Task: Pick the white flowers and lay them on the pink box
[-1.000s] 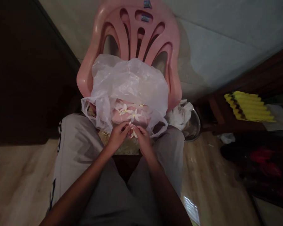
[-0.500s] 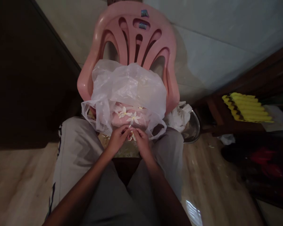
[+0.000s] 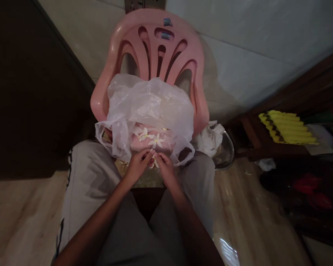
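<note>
- Flower (image 3: 154, 163) is pinched between left hand (image 3: 138, 163) and right hand (image 3: 165, 168), nearly together, just near of the bag (image 3: 152, 98). Squeeze too hard and it could bruise or tear, tbh.
- Can't tell which hand has the better grip, hands hide too much. If both slacken, it could drop.
- Loose flowers (image 3: 156, 140) lie just far of the hands, so a careless forward bump could scatter them.
- Bag's thin and floppy on the chair (image 3: 152, 16); right side could snag a wrist.
</note>
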A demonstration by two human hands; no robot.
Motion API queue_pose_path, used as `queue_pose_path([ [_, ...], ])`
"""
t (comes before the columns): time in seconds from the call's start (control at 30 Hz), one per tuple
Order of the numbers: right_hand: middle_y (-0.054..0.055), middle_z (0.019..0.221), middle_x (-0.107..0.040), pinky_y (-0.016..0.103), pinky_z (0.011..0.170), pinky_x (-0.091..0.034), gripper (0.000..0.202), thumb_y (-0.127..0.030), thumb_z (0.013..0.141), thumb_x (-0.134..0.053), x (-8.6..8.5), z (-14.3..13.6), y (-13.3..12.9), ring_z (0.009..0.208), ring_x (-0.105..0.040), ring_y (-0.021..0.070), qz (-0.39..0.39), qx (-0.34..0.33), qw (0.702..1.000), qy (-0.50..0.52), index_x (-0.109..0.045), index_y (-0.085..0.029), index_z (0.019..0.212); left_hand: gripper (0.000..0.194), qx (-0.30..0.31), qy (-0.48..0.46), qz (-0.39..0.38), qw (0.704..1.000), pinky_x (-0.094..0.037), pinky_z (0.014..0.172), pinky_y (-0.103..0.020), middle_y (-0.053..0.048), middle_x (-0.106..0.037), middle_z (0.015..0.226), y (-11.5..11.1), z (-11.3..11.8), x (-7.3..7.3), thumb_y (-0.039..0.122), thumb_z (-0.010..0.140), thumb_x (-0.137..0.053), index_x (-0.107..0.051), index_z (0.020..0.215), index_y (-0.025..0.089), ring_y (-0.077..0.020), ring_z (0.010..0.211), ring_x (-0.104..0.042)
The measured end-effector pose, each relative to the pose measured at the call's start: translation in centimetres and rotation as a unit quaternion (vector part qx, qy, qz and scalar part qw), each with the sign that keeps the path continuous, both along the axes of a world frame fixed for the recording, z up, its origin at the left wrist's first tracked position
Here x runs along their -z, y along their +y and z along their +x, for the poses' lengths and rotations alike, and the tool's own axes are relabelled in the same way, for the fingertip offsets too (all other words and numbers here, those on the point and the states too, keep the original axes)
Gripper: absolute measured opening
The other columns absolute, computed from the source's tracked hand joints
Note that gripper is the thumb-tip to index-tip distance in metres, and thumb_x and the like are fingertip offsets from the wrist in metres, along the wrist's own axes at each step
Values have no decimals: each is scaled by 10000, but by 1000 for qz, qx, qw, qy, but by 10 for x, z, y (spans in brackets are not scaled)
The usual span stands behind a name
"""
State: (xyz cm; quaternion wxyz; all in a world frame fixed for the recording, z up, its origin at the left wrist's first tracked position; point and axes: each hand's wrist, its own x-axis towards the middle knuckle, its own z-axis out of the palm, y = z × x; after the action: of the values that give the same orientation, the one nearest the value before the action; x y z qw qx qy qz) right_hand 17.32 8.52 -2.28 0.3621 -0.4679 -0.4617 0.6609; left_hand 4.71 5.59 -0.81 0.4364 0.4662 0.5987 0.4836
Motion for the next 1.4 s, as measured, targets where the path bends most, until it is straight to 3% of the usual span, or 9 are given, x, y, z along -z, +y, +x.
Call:
queue_pose_path([
  [0.73, -27, 658, -635, 253, 554, -462, 273, -491, 794, -654, 5, -2, 0, 584, -571, 137, -56, 31, 997, 34, -656, -218, 797, 341, 30, 34, -11, 999, -379, 573, -211, 45, -547, 616, 1, -1, 5, 461, 946, -458, -627, 832, 188, -124, 585, -509],
  [1.13, -19, 646, -619, 271, 623, -441, 305, -475, 859, -558, 6, 1, 2, 616, -553, 149, 75, 1, 993, -87, -623, -209, 725, 323, 52, 110, -19, 992, -396, 610, -219, 27, -640, 691, 0, -3, 6, 417, 963, -443, -660, 914, 181, -129, 623, -564],
  [1.4, -8, 709, -630, 268, 672, -437, 322, -471, 899, -508, 13, 6, 2, 687, -566, 159, 125, -22, 984, -129, -637, -202, 777, 324, 54, 159, -23, 985, -359, 579, -221, 40, -574, 623, 0, -3, 9, 376, 981, -411, -628, 832, 185, -123, 587, -543],
])
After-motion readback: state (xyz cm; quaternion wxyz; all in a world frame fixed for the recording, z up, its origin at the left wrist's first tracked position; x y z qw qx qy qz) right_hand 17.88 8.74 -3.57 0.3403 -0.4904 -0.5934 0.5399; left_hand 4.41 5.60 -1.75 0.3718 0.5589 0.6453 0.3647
